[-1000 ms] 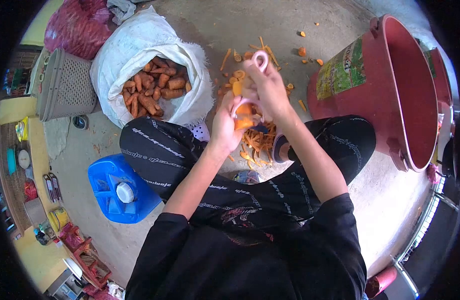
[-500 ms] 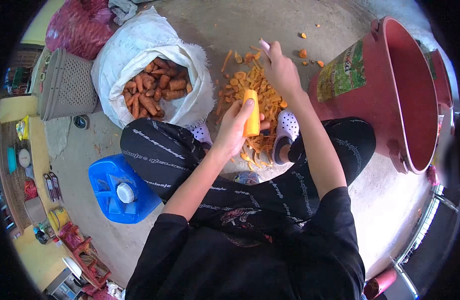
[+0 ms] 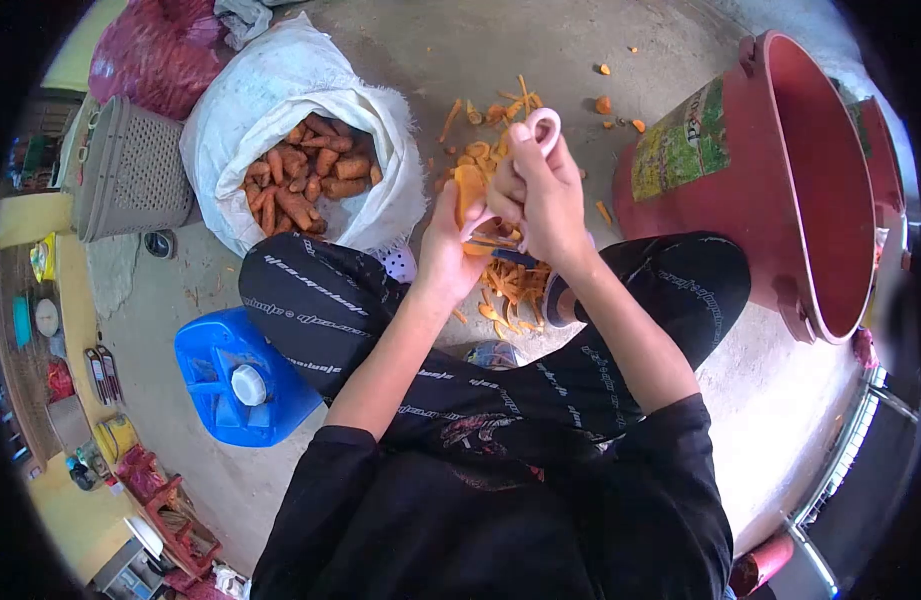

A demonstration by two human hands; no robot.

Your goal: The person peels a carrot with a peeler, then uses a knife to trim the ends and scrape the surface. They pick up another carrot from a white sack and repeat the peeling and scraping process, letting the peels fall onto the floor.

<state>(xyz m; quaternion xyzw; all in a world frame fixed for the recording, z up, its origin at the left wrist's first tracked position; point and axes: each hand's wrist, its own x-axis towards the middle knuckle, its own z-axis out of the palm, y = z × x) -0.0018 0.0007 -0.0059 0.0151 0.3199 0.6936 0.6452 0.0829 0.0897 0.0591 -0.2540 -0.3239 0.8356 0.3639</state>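
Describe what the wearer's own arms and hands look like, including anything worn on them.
The left hand and right hand are bare, with no gloves. No watch or bracelet shows at either wrist. The left sleeve and right sleeve are short, black and loose, without visible print, leaving both forearms uncovered. Rings: cannot tell, as some fingers are hidden.

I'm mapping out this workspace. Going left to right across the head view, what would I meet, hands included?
Grey perforated basket, white sack of carrots, left hand, right hand, large red tub.
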